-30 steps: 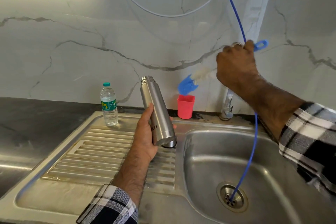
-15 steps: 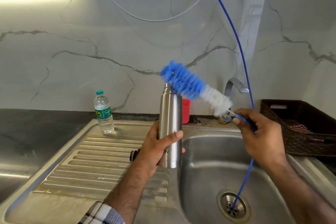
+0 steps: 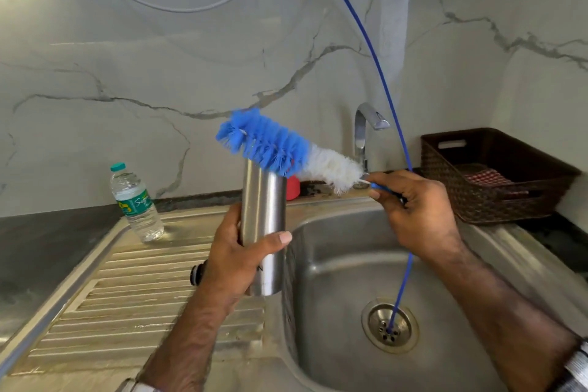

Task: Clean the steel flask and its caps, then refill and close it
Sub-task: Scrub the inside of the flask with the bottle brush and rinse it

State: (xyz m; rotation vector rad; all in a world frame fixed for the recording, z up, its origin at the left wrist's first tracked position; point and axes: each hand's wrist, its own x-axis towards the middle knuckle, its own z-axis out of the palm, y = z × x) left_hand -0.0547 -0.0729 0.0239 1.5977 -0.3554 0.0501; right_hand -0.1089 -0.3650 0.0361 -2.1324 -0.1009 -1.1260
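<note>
The steel flask (image 3: 263,226) is held upright in the grasp of the left hand (image 3: 237,259), at the inner edge of the sink basin (image 3: 343,267), where a second ago it was tilted over the drainboard (image 3: 133,289). The bottle brush (image 3: 286,151), lifted beside the wall a second ago, is now laid slantwise across the flask's mouth, its blue bristles touching or just over the rim, and its wire handle is pinched in the curled fingers of the right hand (image 3: 416,210). Scrubbing of the interior is judged to be about to begin; the brush tip is not yet aligned with the opening. A dark cap (image 3: 198,272) lies on the drainboard just left of the left hand. Open room is found above the flask. To the right of the right hand hangs a blue hose (image 3: 375,64), which runs down to the drain (image 3: 389,326); beyond it are the tap (image 3: 362,134) and a wicker basket (image 3: 490,181). A water bottle (image 3: 136,202) stands well apart to the left.
</note>
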